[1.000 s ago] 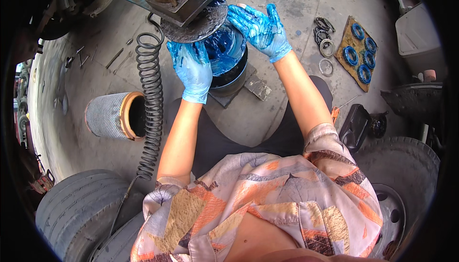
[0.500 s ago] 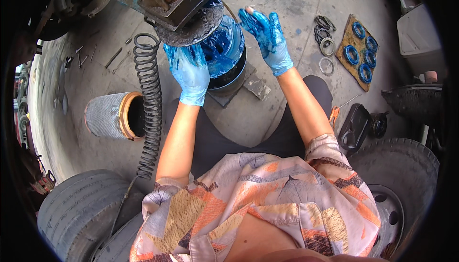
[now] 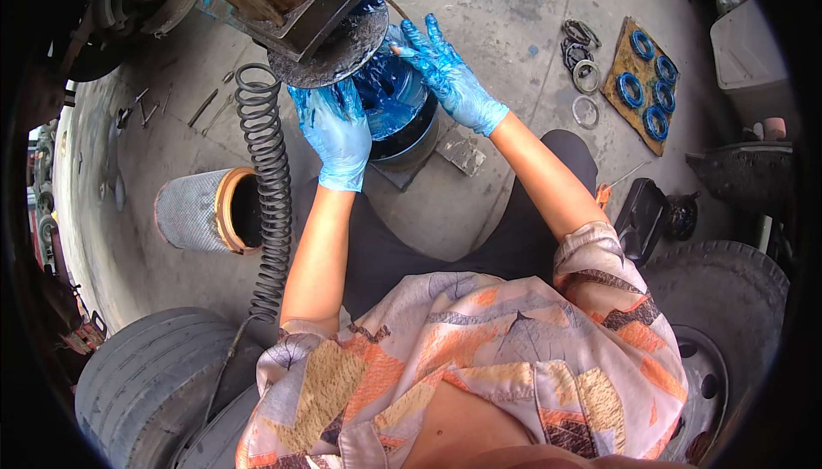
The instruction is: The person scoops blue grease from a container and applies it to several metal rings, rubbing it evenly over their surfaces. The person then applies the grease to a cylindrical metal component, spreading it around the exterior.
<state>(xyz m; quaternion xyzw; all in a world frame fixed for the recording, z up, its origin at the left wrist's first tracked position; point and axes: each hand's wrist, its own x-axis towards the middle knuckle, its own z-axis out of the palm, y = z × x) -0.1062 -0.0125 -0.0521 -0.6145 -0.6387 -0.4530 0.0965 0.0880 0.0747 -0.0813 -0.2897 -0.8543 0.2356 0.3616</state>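
Left of the grease tub (image 3: pixel 396 96), one cylindrical air filter (image 3: pixel 201 210) is lying on the concrete, with one coiled black hose (image 3: pixel 267 186) running between it and the tub. At the tub itself, two gloved hands are working: the left hand (image 3: pixel 336 131) is curling loosely against the tub's near side, clamped on nothing, and the right hand (image 3: pixel 449 77), fingers apart, is now pressing on the rim, having come down since a second ago. Right of the tub, five blue-greased rings (image 3: pixel 649 82) are sitting on one board (image 3: pixel 623 83).
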